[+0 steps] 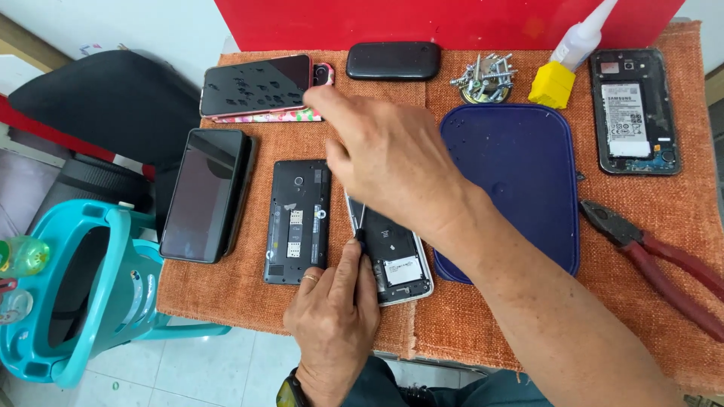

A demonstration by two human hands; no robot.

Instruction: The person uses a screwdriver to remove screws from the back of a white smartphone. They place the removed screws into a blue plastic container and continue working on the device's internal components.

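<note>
Here, an opened phone with a white frame (396,260), its back cover off and its inner parts showing, lay near the front edge of an orange cloth-covered table (679,203). The left hand (332,316) pinched a thin dark screwdriver (360,226) between thumb and fingers, its shaft standing against the phone's left edge, seemingly to work at the frame. The right hand (385,154) reached across and above the phone's upper end, fingers loosely curled and pointing left; whether it gripped anything could not be told.

Just beside the phone on the left lay a black phone with its back removed (296,222), and further left a dark phone, screen up (204,194). Behind them rested a pink-edged phone on a flowered case (256,84) and a small black handset (393,60). To the right sat a shallow blue tray (520,173), apparently holding only a few tiny specks. A round metal dish (485,79) held a bristling heap of screws, next to a glue bottle with a yellow base (566,64). Another opened phone (633,111) and red-handled pliers (656,260) lay well apart on the right.
</note>
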